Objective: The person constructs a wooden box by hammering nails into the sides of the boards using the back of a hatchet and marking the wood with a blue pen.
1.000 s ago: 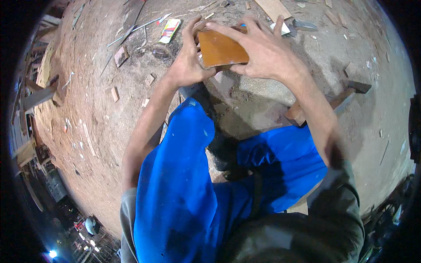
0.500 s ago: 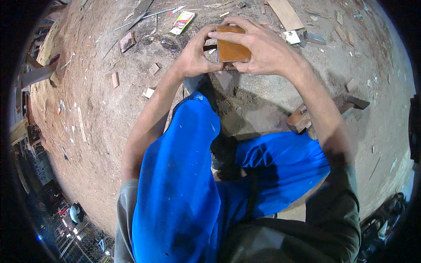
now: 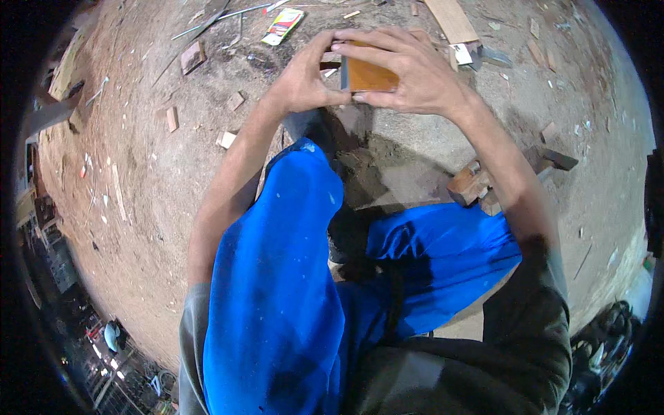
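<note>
An orange-brown glossy block (image 3: 369,76), seemingly wood, is held up between both hands above my legs. My left hand (image 3: 304,84) curls at its left side, fingertips near the top and thumb at the lower edge, with a small dark gap beside the block. My right hand (image 3: 429,79) wraps the right side, long fingers stretched across its top and thumb underneath; part of the block is hidden behind them. Below are my blue-trousered legs (image 3: 270,263) and a dark boot (image 3: 304,128).
Dusty ground (image 3: 131,138) carries several wood offcuts (image 3: 172,119), a long board (image 3: 449,17), metal rods (image 3: 214,24) and a colourful packet (image 3: 282,26). Brown wooden pieces (image 3: 465,185) lie by my right leg. Dark clutter lines the left rim and lower right.
Both hands have shifted the block slightly right and upward and squared it from its tilt. My right fingers now cover more of its top.
</note>
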The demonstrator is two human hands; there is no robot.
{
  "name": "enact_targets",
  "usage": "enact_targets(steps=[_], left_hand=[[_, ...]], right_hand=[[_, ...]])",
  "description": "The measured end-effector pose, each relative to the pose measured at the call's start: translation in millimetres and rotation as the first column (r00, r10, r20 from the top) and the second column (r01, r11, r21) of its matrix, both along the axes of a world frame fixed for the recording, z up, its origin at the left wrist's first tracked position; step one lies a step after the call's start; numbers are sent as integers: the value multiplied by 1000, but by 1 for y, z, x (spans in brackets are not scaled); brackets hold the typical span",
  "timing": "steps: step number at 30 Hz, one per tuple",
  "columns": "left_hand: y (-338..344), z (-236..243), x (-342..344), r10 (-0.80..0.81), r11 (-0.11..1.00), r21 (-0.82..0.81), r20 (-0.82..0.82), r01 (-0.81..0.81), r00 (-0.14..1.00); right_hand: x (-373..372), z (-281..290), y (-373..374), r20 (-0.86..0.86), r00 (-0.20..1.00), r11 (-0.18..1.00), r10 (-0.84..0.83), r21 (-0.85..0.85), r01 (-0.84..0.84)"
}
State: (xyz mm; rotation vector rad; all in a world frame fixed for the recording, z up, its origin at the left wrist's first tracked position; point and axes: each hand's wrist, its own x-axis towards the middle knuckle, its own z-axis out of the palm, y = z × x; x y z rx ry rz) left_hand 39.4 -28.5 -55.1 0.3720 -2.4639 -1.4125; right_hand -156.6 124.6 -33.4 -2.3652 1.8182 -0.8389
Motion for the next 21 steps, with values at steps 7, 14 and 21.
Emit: enact_targets(steps=[7, 14, 21], left_hand=[[6, 10, -1, 68, 998, 0, 39, -68, 997], [1, 13, -2, 5, 1000, 3, 105, -6, 994], [3, 10, 0, -6, 1000, 4, 24, 6, 1000]], right_hand=[[2, -6, 0, 19, 999, 999, -27, 29, 26], [2, -3, 1, 42, 999, 1000, -16, -9, 17], [10, 4, -2, 143, 987, 998, -68, 27, 65]])
